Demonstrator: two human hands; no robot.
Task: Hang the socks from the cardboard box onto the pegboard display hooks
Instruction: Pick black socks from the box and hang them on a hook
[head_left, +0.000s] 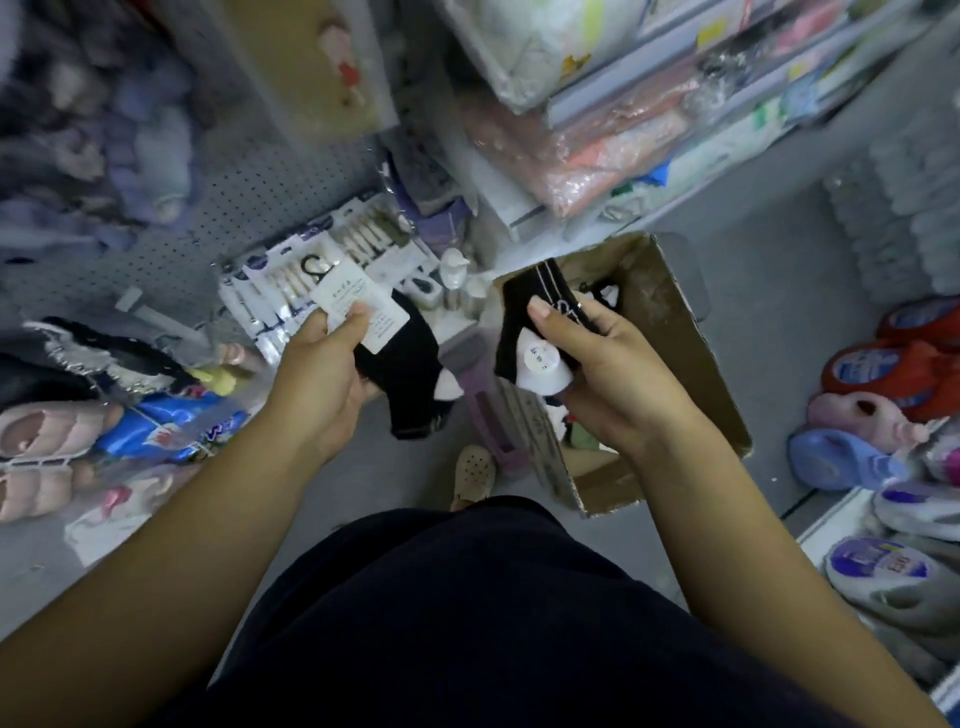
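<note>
My left hand (322, 364) grips a black sock pair (410, 374) by its white card label with a hanger hook on top. Over the open cardboard box (691, 332) my right hand (597, 364) holds a second black sock pair (524, 312) with white stripes and a white toe. More socks lie inside the box, partly hidden by my right hand. The grey pegboard (249, 192) stands at the upper left, with packaged socks (291, 280) hanging low on it.
Slippers fill the shelves at the right (878, 364) and the floor at the left (36, 431). Bagged textiles sit on shelves (597, 145) above the box. A lilac stool (488, 410) stands by the box, next to my shoe (472, 473) on the grey floor.
</note>
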